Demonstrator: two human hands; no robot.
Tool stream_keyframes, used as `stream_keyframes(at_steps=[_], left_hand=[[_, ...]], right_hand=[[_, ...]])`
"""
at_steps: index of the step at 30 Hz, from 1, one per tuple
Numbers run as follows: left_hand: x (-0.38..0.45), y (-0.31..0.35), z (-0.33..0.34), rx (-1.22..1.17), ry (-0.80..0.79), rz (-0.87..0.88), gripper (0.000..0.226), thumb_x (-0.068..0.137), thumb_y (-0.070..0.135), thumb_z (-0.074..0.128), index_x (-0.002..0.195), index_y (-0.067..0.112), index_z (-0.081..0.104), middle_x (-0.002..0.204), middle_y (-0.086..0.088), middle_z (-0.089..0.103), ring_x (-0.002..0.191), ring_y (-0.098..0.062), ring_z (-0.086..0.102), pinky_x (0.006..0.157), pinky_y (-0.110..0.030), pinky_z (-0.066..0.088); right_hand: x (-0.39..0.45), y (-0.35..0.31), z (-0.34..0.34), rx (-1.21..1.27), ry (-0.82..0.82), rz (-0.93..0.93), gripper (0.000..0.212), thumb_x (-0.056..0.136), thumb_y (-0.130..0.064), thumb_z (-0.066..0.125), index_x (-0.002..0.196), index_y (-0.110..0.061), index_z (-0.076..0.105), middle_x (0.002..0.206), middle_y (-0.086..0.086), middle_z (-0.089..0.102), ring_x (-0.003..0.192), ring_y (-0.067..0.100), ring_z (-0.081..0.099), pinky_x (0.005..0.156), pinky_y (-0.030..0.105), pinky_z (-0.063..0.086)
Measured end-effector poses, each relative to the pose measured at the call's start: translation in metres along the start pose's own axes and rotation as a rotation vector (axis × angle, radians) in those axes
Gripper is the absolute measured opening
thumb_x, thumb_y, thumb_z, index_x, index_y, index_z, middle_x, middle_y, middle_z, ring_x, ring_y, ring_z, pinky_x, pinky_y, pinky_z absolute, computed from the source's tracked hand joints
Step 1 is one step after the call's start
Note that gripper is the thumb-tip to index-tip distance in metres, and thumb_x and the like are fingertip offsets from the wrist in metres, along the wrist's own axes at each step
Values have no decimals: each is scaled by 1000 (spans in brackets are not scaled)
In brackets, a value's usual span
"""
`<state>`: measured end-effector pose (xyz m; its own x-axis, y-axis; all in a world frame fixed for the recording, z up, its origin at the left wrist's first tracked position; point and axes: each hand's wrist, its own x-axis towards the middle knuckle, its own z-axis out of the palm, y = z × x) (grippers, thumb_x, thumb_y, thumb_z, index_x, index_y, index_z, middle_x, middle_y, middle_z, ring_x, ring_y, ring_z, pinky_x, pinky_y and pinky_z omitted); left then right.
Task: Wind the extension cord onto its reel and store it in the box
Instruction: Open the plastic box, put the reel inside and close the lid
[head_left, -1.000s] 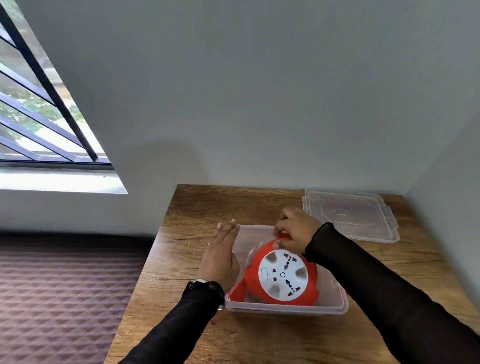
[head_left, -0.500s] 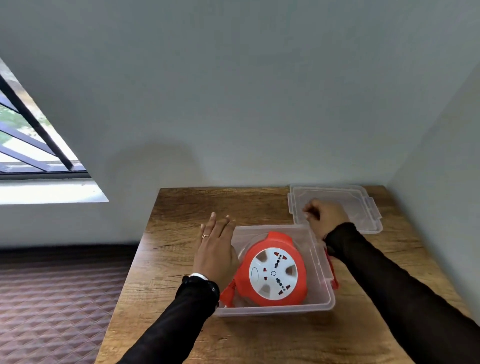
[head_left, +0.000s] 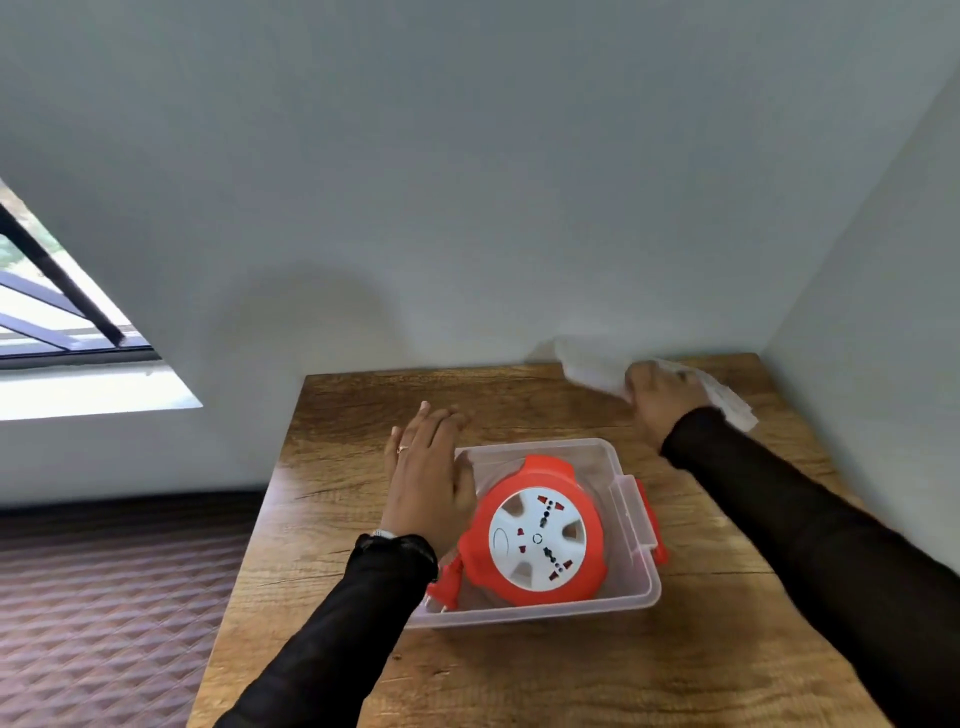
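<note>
Soft daylight enters from the window (head_left: 62, 332) at left; a faint shadow falls on the wall (head_left: 467, 208). Edges bend; the lid (head_left: 597, 369) is motion-blurred.

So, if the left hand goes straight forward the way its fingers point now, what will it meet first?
The left hand lies flat at the box's left wall, fingers pointing to the far table edge. Ahead is only bare tabletop, then probably the wall, though depth is hard to judge.
</note>
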<state>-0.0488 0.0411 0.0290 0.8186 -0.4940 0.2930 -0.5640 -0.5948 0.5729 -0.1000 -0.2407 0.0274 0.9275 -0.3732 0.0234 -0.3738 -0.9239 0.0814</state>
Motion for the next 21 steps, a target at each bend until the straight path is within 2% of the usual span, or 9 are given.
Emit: stream_keyframes(at_steps=[2, 4, 7, 8, 10, 12, 15, 18, 21], left_hand=[[11, 6, -10, -63, 37, 23, 50, 88, 32, 59, 134, 22, 43, 143, 2, 44, 141, -9, 22, 118, -45, 7], [23, 16, -24, -144, 59, 44, 75, 79, 47, 67, 142, 25, 31, 149, 1, 36, 142, -16, 26, 116, -54, 18], [38, 34, -46, -275, 75, 41, 96, 67, 61, 69, 145, 29, 22, 152, 2, 31, 142, -15, 26, 113, -48, 28], [41, 38, -53, -318, 92, 53, 91, 67, 61, 69, 142, 26, 29, 145, 1, 41, 136, -13, 36, 109, -41, 35], [42, 45, -65, -446, 152, 122, 58, 76, 51, 66, 121, 17, 50, 107, 6, 63, 101, -5, 60, 85, -29, 49], [36, 49, -74, -620, 174, 130, 29, 87, 32, 62, 103, 9, 54, 81, 8, 60, 70, -6, 62, 62, -31, 55], [22, 44, -81, -748, 138, -5, 18, 92, 20, 57, 94, 3, 51, 65, -1, 54, 44, -13, 57, 40, -27, 49], [8, 25, -78, -787, 94, -222, 19, 92, 21, 56, 90, 3, 51, 61, -6, 50, 35, -13, 51, 34, -25, 45], [-13, 9, -65, -803, 40, -458, 19, 93, 22, 55, 85, 6, 48, 62, -6, 50, 35, -10, 50, 33, -24, 44]], right_hand=[[-3, -2, -51, 157, 65, -107, 21, 84, -7, 47, 105, -8, 45, 107, 16, 56, 88, 34, 58, 73, 36, 43], [-12, -9, -104, 239, 123, -248, 17, 82, -3, 49, 98, -7, 46, 96, 15, 59, 77, 33, 57, 67, 37, 47], [-30, -25, -168, 238, 236, -415, 15, 86, -4, 47, 101, -7, 46, 87, 12, 61, 71, 33, 57, 65, 38, 49], [-36, -32, -185, 247, 271, -453, 14, 89, -9, 46, 103, -8, 46, 88, 11, 63, 72, 33, 58, 66, 40, 50], [-44, -45, -207, 318, 321, -517, 20, 92, -20, 40, 107, -10, 48, 92, 8, 65, 78, 30, 61, 72, 41, 52], [-49, -56, -215, 428, 406, -536, 26, 93, -26, 39, 112, -12, 51, 94, 1, 65, 81, 22, 60, 74, 36, 50], [-46, -58, -196, 503, 471, -434, 37, 88, -39, 49, 117, -16, 53, 102, 0, 64, 87, 21, 60, 77, 34, 47], [-45, -52, -145, 536, 270, -204, 53, 84, -39, 64, 127, -13, 47, 117, 10, 60, 104, 26, 59, 84, 28, 39], [-62, -54, -92, 756, 168, 47, 60, 83, -34, 68, 133, -12, 43, 130, 10, 53, 120, 25, 51, 91, 25, 36]])
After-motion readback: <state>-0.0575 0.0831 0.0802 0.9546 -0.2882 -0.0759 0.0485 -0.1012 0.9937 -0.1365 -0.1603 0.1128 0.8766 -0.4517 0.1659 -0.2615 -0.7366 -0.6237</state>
